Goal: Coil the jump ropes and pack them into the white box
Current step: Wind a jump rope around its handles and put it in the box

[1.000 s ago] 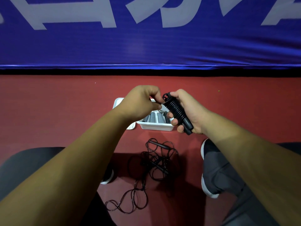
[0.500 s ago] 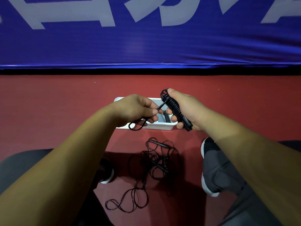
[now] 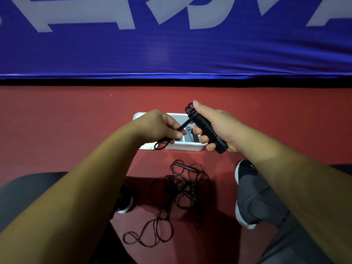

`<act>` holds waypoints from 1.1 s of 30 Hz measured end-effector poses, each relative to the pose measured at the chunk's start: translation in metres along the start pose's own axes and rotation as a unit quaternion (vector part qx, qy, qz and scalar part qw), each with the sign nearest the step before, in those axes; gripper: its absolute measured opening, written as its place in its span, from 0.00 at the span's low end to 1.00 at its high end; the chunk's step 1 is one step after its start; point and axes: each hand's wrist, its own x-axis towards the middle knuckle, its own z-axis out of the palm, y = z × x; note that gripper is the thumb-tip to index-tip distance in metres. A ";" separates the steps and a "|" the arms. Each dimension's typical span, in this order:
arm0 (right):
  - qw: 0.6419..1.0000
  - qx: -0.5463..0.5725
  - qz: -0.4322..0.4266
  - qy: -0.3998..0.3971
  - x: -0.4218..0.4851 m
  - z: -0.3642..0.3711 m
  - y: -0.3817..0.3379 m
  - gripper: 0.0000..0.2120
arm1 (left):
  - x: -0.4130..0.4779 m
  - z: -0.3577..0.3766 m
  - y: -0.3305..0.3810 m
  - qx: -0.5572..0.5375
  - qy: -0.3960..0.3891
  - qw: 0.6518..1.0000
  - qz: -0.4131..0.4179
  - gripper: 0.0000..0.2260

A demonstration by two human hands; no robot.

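Red floor (image 3: 57, 121) beneath a blue banner (image 3: 171, 54): at centre frame, the left hand (image 3: 162, 128) pinches the loose end (image 3: 183, 125) of the coiled jump rope (image 3: 202, 125) over the white box (image 3: 181, 148), the right hand (image 3: 222, 128) clasps the coil, and a second rope (image 3: 182, 184) lies tangled at lower centre.

Bare forearms; grey trousers (image 3: 264, 202); black shoes (image 3: 245, 170), white soles, possibly trainers.

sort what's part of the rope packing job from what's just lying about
Job: coiled rope, gripped by the right hand, its loose end pinched by the left hand; white box; tangled rope on the floor.
Not part of it: blue banner; black shoe.
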 end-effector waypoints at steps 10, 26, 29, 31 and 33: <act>0.987 -0.021 0.056 -0.146 -0.008 0.006 0.003 0.23 | 0.009 0.003 -0.010 0.108 0.028 0.994 0.016 0.05; 0.964 -0.147 0.139 -0.175 -0.005 0.012 0.015 0.22 | -0.006 0.000 0.036 0.150 0.084 0.978 0.122 0.13; 0.976 -0.155 0.113 -0.107 0.000 0.009 0.017 0.17 | -0.008 -0.007 0.038 0.116 0.088 0.982 0.122 0.10; 0.981 -0.155 0.100 -0.060 0.005 0.006 0.019 0.18 | -0.008 -0.009 0.037 0.107 0.070 0.984 0.124 0.10; 0.985 -0.144 0.089 -0.031 0.007 0.005 0.019 0.18 | -0.007 -0.007 0.035 0.093 0.058 0.986 0.128 0.09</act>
